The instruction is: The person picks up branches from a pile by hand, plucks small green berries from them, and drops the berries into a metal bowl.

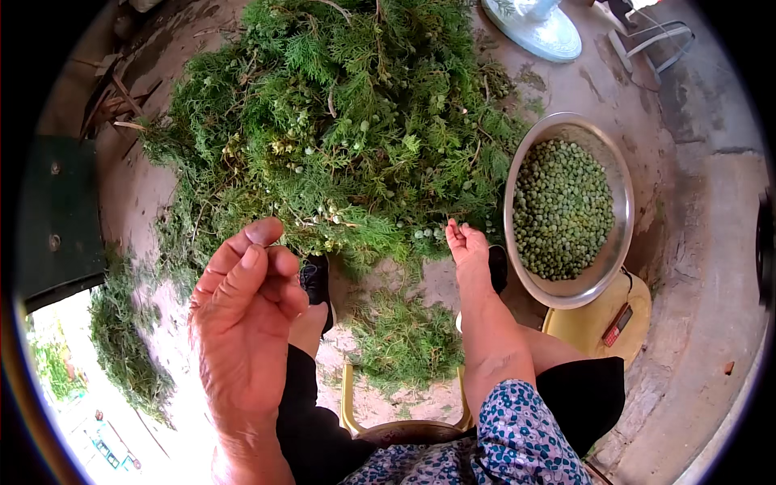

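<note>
Raised close in front of me, my left hand [246, 323] has its thumb and fingertips pinched together. Whatever may be between them is hidden. My right hand [467, 245] reaches to the near edge of a big heap of green conifer branches [347, 105]. Its fingers are closed near a few pale green cones, and I cannot make out what they hold. More small cones [327, 217] dot the branches. To the right of my right hand stands a wide metal basin [529, 287] holding a large amount of small green cones [566, 210].
The basin's near side is above a yellow stool [638, 303], where a red mobile phone [617, 325] lies. Loose green sprigs [408, 339] cover the floor between my feet. A round pale base [541, 32] stands at the back right, and a dark green panel [65, 214] at left.
</note>
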`<move>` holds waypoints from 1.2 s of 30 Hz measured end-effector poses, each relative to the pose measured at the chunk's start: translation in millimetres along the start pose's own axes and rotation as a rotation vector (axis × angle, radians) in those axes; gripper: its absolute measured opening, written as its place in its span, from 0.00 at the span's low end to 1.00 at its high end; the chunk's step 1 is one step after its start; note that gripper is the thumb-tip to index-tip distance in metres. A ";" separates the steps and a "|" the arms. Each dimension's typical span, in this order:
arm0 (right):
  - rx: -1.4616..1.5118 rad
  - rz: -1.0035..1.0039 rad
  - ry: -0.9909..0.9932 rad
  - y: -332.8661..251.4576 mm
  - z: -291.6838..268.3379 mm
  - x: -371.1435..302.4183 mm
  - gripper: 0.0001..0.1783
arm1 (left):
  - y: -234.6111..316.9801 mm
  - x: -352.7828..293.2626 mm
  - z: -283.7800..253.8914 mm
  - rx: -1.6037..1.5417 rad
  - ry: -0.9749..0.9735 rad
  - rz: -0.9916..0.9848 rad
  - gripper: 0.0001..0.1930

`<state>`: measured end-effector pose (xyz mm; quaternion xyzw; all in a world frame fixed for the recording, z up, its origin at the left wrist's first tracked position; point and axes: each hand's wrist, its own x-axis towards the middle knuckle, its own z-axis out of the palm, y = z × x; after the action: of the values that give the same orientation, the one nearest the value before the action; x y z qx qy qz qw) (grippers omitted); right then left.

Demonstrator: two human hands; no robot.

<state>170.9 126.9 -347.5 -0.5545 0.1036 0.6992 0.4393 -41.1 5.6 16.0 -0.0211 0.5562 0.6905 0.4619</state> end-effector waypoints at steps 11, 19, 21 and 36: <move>-0.584 -0.120 -0.141 29.8 28.6 -98.4 0.05 | 0.3 -0.9 5.1 -0.019 -0.093 -0.017 0.11; -1.371 -1.125 -0.495 17.1 93.8 -251.9 0.06 | -20.3 11.5 1.9 0.335 -0.114 0.208 0.18; -1.346 -1.213 -0.589 10.7 102.4 -278.2 0.06 | -25.7 13.0 -2.2 0.486 -0.157 0.229 0.19; -1.105 -1.250 -0.883 -58.0 140.8 -374.9 0.08 | -9.5 -6.0 10.1 0.010 -0.243 0.145 0.02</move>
<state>116.5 63.0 48.4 -0.3243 -0.7343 0.4338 0.4092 -26.5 9.5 16.0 0.1052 0.4996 0.7169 0.4748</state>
